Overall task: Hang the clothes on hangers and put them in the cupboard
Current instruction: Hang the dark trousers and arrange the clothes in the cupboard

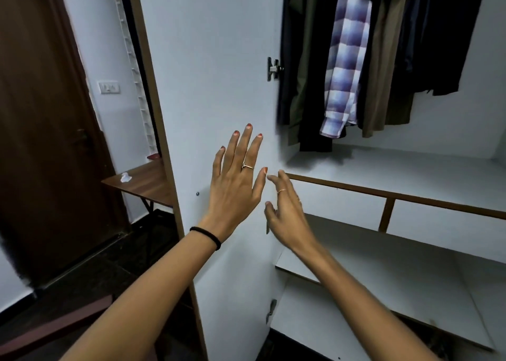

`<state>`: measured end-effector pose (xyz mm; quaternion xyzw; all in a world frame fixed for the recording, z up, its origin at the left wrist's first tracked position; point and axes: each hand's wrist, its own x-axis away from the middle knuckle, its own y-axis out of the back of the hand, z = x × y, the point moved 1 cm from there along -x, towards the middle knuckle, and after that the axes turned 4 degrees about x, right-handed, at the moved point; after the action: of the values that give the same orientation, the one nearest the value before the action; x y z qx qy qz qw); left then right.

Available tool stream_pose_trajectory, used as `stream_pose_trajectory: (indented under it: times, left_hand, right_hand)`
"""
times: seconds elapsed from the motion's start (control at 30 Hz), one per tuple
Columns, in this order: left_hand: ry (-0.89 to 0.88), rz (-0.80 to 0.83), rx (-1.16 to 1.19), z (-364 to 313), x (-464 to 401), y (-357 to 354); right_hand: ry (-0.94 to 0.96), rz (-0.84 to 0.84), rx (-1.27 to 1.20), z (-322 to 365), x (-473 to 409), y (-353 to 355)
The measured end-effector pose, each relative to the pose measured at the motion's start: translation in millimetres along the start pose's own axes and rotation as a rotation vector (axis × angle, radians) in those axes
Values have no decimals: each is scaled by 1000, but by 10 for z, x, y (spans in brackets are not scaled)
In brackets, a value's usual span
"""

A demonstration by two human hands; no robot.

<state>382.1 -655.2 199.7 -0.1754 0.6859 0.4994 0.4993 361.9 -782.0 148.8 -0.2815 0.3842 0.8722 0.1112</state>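
I can read no text, label, brand or number anywhere; the switch plate (109,87) on the wall, far left of my left hand (235,185), carries no legible marking.

A brown door (41,130) (shut) stands beside a wooden table (142,182) and wall switch (109,87).

left hand (235,185): ring, black wrist band, red-tipped nails | right hand (287,212): thin ring | arms bare
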Motion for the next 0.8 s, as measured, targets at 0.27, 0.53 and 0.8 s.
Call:
stream_pose_trajectory:
  times: [0.27,0.53,0.8]
  left_hand:
    - [-138,-38,305,-982,-271,-314]
    - [-384,-58,700,-3277,-364,-188]
    - [-589,-64,939,-5134,-327,258]
  right_hand:
    - [-112,-564,239,-198,495,643]
    - [-367,-1087,696,-737,1680,2348]
    - [-486,-1225,944,-1109,2672,3442]
